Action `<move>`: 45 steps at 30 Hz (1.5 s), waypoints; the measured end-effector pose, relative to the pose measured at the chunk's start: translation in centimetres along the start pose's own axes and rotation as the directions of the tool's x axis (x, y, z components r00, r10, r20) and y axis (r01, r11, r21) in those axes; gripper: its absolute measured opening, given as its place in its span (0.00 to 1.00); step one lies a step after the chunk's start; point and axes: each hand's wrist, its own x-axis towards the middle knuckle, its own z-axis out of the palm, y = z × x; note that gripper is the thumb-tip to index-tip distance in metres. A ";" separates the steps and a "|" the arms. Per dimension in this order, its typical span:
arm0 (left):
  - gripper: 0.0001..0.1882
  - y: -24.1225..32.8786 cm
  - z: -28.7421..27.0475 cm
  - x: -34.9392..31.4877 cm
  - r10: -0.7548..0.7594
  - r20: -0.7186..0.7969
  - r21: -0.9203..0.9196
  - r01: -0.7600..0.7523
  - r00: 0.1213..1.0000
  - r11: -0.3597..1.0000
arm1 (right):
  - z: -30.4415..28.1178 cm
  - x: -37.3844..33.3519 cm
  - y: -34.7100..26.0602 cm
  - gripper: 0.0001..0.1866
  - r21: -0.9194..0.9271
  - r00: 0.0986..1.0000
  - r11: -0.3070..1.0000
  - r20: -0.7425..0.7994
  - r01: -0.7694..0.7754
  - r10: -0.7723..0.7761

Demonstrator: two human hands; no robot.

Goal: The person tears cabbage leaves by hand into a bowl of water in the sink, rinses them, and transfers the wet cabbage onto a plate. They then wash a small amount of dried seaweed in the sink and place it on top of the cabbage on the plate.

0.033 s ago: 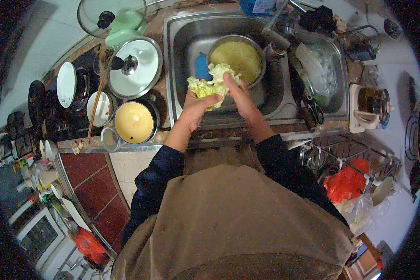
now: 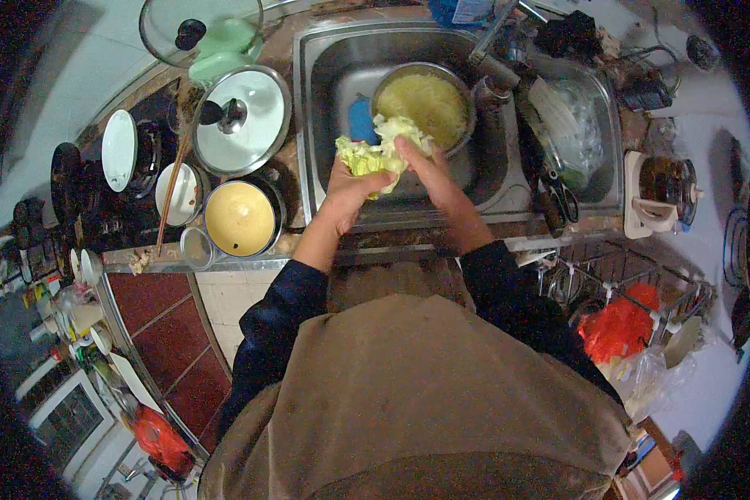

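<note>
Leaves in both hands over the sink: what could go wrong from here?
1. Torn bits might drop into the sink: the left hand and right hand hold the pale green leaves by the near rim of the metal bowl, partly outside it.
2. The small clear round container sits at the counter's front edge; a stray left elbow might knock it off.

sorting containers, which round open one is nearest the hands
Round steel bowl, inside the grey metal sink; the yellow-lined pot and white bowl stand outside it.
</note>
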 end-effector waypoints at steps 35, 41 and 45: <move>0.42 1.7 -2.9 -2.8 0.073 0.360 0.260 -0.175 0.930 0.950 | -1.1 1.9 3.1 0.16 0.337 0.453 0.532 0.885 -0.777 0.101; 0.41 3.0 -3.3 -3.4 0.057 0.404 0.274 -0.180 0.913 0.945 | -0.2 0.3 0.6 0.16 0.308 0.339 0.424 0.941 -0.852 -0.003; 0.38 3.6 -3.1 -3.3 0.074 0.365 0.223 -0.164 0.928 0.961 | 0.2 -0.6 -0.4 0.16 0.484 0.568 0.428 0.819 -0.763 0.087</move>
